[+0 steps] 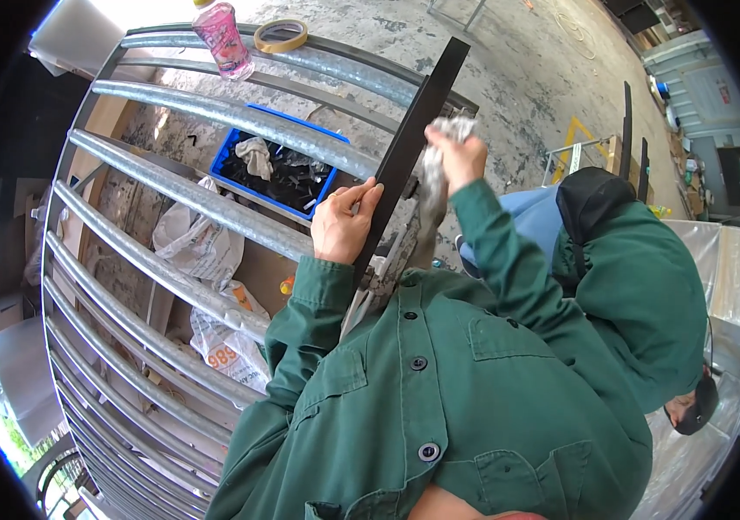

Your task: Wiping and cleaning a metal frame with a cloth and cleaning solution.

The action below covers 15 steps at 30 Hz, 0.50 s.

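A long black bar (pixel 419 117) with a squared profile slants across in front of me, from near my body up to the far right. Closed on its left edge is my left hand (pixel 341 227), its fingers curled and the thumb against the bar. My right hand (pixel 461 162) is closed around a crumpled whitish-grey rag (pixel 455 128), just right of the bar. Part of the rag hangs below the hand; whether it touches the bar I cannot tell.
A metal rack of round grey tubes (pixel 214 204) spreads to the left. On its far end are a bottle of pink liquid (pixel 223 42) and a tape roll (pixel 281 36). Beneath lies a blue crate (pixel 223 176) of black pieces. A person in green (pixel 639 269) bends at my right.
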{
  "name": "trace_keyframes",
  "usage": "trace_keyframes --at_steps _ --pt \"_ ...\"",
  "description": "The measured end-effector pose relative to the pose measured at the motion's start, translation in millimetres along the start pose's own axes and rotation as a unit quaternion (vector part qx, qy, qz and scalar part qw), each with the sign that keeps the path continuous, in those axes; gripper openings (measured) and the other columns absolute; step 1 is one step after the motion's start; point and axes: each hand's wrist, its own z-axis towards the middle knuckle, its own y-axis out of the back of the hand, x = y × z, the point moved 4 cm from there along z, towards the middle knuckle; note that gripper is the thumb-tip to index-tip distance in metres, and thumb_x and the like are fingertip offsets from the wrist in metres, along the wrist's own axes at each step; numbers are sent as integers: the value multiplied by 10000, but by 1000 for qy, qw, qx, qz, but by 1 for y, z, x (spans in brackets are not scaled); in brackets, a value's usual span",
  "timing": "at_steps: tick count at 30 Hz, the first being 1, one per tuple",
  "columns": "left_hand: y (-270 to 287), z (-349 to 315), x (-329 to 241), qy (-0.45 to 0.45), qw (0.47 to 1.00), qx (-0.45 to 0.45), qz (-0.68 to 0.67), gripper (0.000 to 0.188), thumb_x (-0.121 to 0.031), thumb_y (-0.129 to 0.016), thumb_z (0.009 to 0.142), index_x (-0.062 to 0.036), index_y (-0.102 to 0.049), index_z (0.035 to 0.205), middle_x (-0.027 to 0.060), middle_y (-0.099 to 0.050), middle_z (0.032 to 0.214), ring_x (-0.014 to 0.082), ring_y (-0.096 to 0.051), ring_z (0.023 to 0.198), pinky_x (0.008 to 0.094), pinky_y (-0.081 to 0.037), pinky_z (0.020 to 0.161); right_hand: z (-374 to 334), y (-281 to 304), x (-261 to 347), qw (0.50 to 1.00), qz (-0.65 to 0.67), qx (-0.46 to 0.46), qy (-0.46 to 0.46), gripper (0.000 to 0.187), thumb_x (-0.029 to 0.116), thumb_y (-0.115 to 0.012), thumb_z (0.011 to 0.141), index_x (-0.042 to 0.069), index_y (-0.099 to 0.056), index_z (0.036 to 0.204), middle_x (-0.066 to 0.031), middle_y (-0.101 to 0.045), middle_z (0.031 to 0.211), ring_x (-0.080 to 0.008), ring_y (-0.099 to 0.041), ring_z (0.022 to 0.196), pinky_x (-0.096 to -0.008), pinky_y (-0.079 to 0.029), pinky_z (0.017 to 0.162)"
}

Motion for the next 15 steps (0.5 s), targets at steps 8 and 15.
trace_keyframes --at_steps 8,15 --pt "2 -2 7 -2 1000 -9 -7 240 -282 -650 786 -100 -679 940 101 -617 727 254 -600 658 319 -451 583 -57 -5 -2 996 -79 42 28 165 101 -725 690 18 -643 808 -57 -655 753 -121 -604 656 -268 -473 594" --pt "4 -2 -1 2 1000 13 15 246 -213 -646 809 -20 -654 960 118 -614 706 128 -583 625 247 -440 588 42 -2 0 999 -21 -34 27 167 134 -758 640 27 -666 730 -60 -654 687 -125 -594 595 -285 -463 549"
